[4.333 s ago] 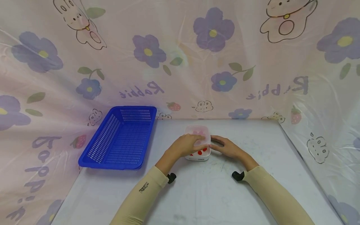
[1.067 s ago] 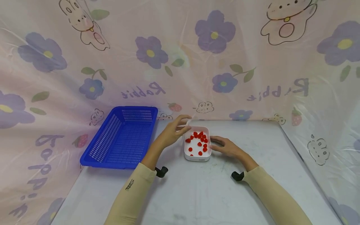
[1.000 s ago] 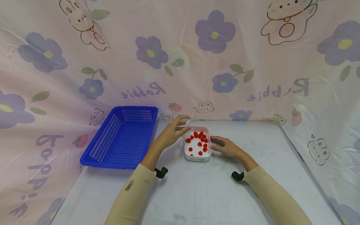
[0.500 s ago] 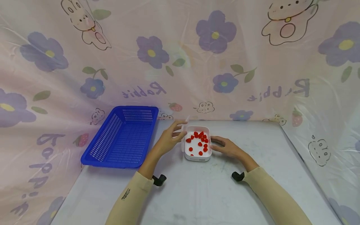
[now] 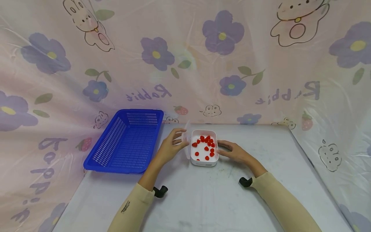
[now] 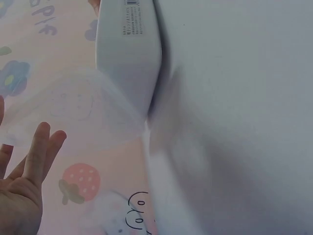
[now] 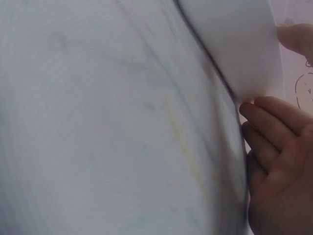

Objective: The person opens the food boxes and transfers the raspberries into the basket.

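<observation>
A white box (image 5: 204,163) with several small red strawberry-like pieces (image 5: 206,148) inside stands uncovered on the table. At its left side, my left hand (image 5: 169,148) holds a translucent lid (image 5: 186,149) by thumb and fingers. The lid stands nearly on edge beside the box; in the left wrist view the lid (image 6: 73,110) reaches to the box's lower corner. My right hand (image 5: 234,152) rests against the box's right wall, its thumb and fingertips touching it. The right wrist view shows the fingers (image 7: 269,122) relaxed along the box's far end.
A blue perforated basket (image 5: 87,166) stands to the left, behind my left forearm. The white table (image 5: 208,203) runs up to a patterned curtain (image 5: 185,64) at the back and sides. A black wrist mount (image 5: 160,191) sits under my left cuff.
My left hand has lifted the lid off the box and carried it left, turning it onto its edge. The red pieces are now uncovered. My right hand has stayed at the box's right side.
</observation>
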A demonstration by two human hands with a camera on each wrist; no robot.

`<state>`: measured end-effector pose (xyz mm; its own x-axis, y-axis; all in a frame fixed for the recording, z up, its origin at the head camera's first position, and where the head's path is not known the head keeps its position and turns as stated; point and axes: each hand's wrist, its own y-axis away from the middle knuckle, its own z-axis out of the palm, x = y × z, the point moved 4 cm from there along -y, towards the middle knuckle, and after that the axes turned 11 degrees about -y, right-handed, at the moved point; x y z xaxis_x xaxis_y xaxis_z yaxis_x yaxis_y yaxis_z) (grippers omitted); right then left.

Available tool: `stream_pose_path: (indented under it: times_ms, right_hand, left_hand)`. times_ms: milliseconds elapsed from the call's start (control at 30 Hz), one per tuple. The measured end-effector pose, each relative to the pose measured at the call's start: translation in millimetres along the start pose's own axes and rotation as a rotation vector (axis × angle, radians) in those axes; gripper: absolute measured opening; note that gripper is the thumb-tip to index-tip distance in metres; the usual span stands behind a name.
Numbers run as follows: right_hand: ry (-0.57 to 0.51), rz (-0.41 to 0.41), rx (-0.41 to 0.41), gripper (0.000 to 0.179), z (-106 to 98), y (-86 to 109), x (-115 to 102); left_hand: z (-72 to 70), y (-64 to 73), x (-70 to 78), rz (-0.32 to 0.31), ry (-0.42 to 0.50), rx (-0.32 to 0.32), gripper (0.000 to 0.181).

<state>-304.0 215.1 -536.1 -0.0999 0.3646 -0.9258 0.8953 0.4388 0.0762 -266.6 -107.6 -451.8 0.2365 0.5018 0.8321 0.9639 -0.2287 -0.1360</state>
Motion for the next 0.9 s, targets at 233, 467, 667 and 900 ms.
stream_pose_path:
  times_ms: [233, 467, 667, 900]
  right_hand:
    - [-0.015, -0.006, -0.001, 0.068, 0.3, 1.7, -2.2]
    - [-0.013, -0.005, -0.004, 0.069, 0.3, 0.8, -0.9]
    - [0.000, 0.011, 0.001, 0.072, -0.2, -0.7, 1.9]
    - [-0.007, 0.008, 0.002, 0.071, 0.7, -0.6, 2.6]
  left_hand:
    - [0.5, 9.1, -10.3, -0.053, 0.037, 0.042, 0.059]
    - [2.2, 15.6, -17.5, -0.078, 0.079, 0.103, 0.057]
    - [4.5, 21.7, -23.3, -0.076, 0.121, 0.127, 0.059]
    - [5.5, 31.0, -29.1, -0.096, 0.099, 0.132, 0.060]
